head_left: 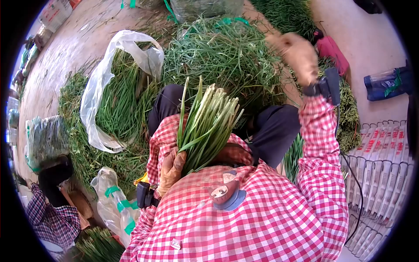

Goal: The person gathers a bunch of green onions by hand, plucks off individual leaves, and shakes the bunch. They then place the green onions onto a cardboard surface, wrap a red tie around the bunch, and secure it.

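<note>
My gloved left hand (171, 172) is closed around the lower side of a thick bunch of garlic chives (208, 126), held against my chest. The pale cut ends point up and away from me, and the green leaves run down toward my lap. Out to the upper right, my gloved right hand (297, 54) is raised beside the big heap of loose green leaves (214, 56). Motion smears its fingers.
An opened clear plastic bag (92, 114) of chives lies left of my legs. More chives (283, 15) lie at the back right. A wrapped bundle (47, 140) and a person in a checked sleeve (52, 214) are at left. White packages in a rack (379, 183) stand right; a cable hangs from my right wrist.
</note>
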### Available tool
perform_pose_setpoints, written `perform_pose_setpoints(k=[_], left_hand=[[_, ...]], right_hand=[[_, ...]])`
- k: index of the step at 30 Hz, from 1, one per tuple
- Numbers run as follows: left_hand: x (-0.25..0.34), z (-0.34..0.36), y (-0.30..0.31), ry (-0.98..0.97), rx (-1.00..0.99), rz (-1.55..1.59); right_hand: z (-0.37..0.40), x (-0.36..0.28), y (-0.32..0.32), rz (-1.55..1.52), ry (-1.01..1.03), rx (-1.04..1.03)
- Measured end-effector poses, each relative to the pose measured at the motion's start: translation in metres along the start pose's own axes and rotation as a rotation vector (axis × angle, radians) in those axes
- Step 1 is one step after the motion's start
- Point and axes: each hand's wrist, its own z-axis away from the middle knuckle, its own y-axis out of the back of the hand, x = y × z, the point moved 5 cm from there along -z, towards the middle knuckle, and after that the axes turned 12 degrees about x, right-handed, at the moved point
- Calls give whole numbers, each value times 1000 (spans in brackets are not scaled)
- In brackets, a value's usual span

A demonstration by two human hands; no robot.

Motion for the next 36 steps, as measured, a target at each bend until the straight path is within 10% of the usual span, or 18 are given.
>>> perform_pose_setpoints(k=[4, 10, 16, 18, 20, 22, 26, 30, 33, 36], left_hand=[[-1, 0, 4, -68, -39, -41], [-10, -4, 19, -147, -12, -33], [-9, -5, 14, -21, 47, -2], [-10, -7, 16, -27, 47, 3], [-9, -7, 20, -35, 56, 8], [-9, -8, 23, -42, 63, 8], [-12, -11, 26, -48, 64, 6], [-10, -14, 28, -76, 69, -18], [-10, -15, 35, -103, 90, -40], [-11, -13, 41, -130, 101, -74]], right_hand=[[87, -73, -33, -661, 460, -461], [96, -79, -43, -629, 680, -267], [85, -62, -1, -1241, 163, -620], [69, -40, 17, -1537, 334, -478], [64, -22, 22, -1364, 201, -368], [71, -10, 1, -238, 205, -149], [119, -59, -18, -166, 220, -775], [139, -69, -53, -772, 302, -583], [129, -61, -26, -1061, -193, -902], [98, -24, -15, -1761, 20, -708]])
